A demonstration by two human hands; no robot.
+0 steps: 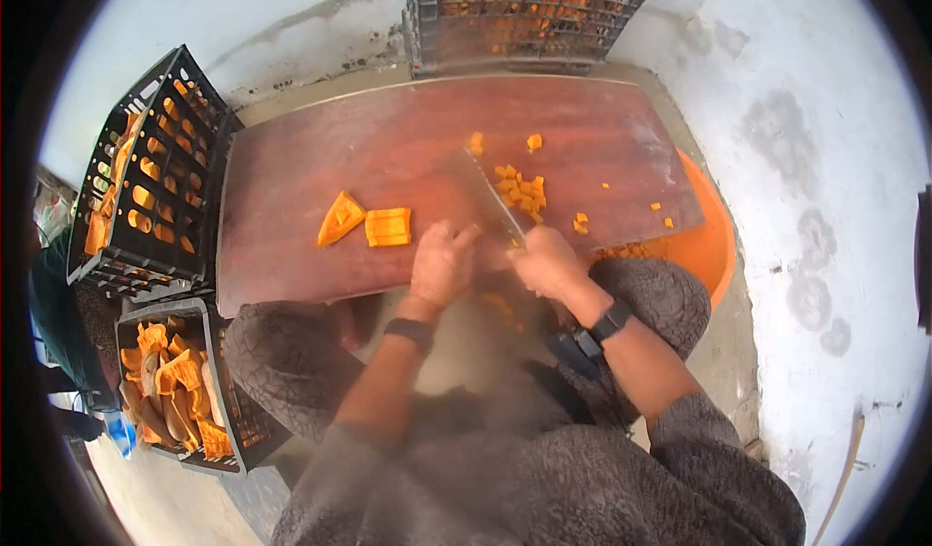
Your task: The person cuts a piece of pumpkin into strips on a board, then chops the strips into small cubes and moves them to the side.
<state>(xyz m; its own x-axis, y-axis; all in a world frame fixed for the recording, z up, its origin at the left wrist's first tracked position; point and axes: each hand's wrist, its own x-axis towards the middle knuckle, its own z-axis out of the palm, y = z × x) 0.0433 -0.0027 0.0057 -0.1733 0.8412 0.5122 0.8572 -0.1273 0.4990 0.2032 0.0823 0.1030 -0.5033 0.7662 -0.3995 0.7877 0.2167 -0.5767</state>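
My right hand (546, 263) is wrapped round the handle of a knife (493, 197), its blade pointing away over the red-brown board (291, 167). Close by on the left, my left hand (444, 263) has its fingers curled in at the board's near edge; whatever they hold, if anything, is hidden. A heap of orange pumpkin cubes (524, 193) lies just right of the blade. Left of my left hand rest a ridged pumpkin slab (388, 227) and a wedge-shaped pumpkin piece (341, 218).
An orange tub (716, 235) sits under the board's right end, with small cubes in it. Black crates of orange pieces stand at the left (155, 177), lower left (228, 391) and far side (524, 22). A white wall (815, 158) bounds the right.
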